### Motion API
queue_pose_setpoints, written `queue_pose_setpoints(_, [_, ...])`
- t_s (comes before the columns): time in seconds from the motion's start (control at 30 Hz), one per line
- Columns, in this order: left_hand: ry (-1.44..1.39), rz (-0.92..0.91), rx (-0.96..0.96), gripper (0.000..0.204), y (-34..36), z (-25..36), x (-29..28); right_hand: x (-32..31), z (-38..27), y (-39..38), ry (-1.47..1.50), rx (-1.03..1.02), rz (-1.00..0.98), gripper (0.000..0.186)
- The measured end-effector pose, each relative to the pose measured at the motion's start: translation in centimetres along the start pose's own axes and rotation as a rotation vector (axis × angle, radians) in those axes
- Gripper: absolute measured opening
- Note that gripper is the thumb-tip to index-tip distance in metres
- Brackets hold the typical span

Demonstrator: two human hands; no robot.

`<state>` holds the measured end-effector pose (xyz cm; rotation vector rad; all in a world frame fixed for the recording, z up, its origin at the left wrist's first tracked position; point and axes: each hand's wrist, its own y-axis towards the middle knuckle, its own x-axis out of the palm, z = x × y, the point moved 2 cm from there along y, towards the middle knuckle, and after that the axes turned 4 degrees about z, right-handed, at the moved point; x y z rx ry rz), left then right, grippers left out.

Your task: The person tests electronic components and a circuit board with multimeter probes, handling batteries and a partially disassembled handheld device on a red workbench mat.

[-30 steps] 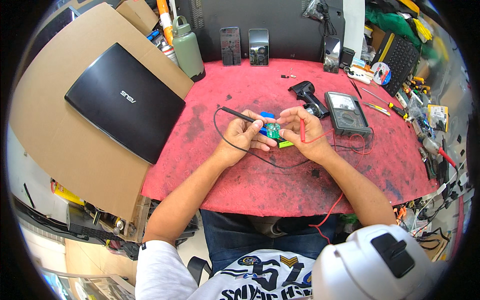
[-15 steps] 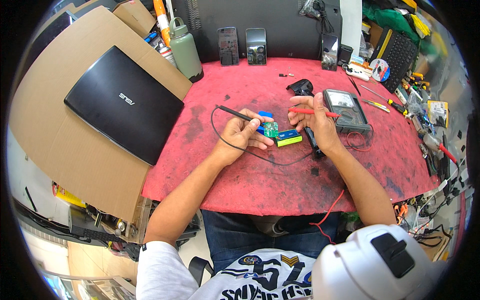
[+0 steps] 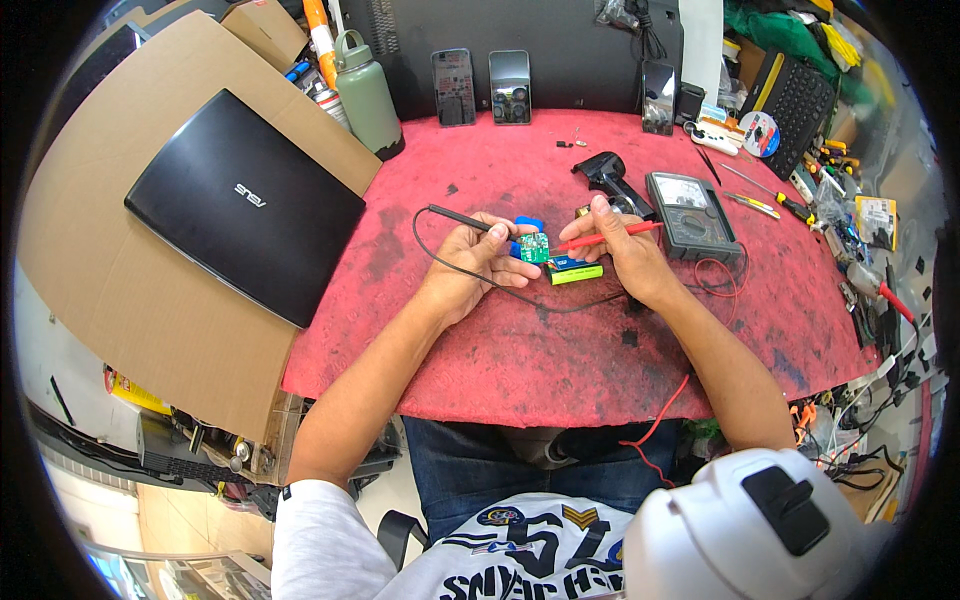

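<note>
My left hand [image 3: 462, 268] is closed around a black test probe [image 3: 457, 216] and a small green circuit board [image 3: 535, 247], held just above the red mat. Between the fingers of my right hand [image 3: 642, 264] is a red test probe [image 3: 590, 241], its tip pointing left and close to the board; whether it touches cannot be made out. Beneath and beside the board lies a blue and lime-green battery pack [image 3: 577, 274]. A blue piece [image 3: 529, 222] shows behind the board. Past my right hand lie a black pistol-shaped housing [image 3: 604, 172] and an analog multimeter [image 3: 688, 217].
A black laptop [image 3: 245, 208] rests on cardboard [image 3: 85, 215] at the left. A green bottle [image 3: 366, 100] and several phones [image 3: 510, 88] stand along the back of the red mat [image 3: 480, 370]. Screwdrivers [image 3: 795, 208], a keyboard [image 3: 797, 110] and cables crowd the right side.
My right hand has shifted left and lowered, bringing the red probe's tip to the circuit board. The left hand, with board and black probe, has moved slightly left.
</note>
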<state>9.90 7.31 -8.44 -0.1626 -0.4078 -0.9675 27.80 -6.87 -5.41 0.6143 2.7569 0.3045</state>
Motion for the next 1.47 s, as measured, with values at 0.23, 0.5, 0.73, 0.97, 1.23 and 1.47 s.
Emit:
queue_pose_setpoints(0.23, [0.007,-0.011,-0.008,0.026,-0.1,0.1,0.2,0.1,0.2,0.0,0.0,-0.01,0.013,0.071])
queue_pose_setpoints(0.5, [0.071,0.006,0.005,0.026,-0.3,0.3,0.6,0.0,0.2,0.1,0.021,-0.02,0.033,0.07])
queue_pose_setpoints(0.73, [0.09,0.003,0.013,0.025,-0.2,0.2,0.6,-0.4,0.5,0.3,0.059,-0.019,0.007,0.062])
queue_pose_setpoints(0.97, [0.101,0.003,0.002,0.025,-0.4,0.4,0.8,0.2,-0.4,-0.1,-0.017,-0.01,-0.018,0.052])
queue_pose_setpoints(1.23, [0.088,-0.006,-0.003,0.025,-0.3,0.5,0.7,-1.1,-1.0,0.1,0.19,0.039,-0.067,0.055])
queue_pose_setpoints(1.47, [0.061,-0.017,-0.016,0.026,-0.3,0.4,0.1,-1.9,-2.0,-0.4,-0.702,-0.027,-0.045,0.045])
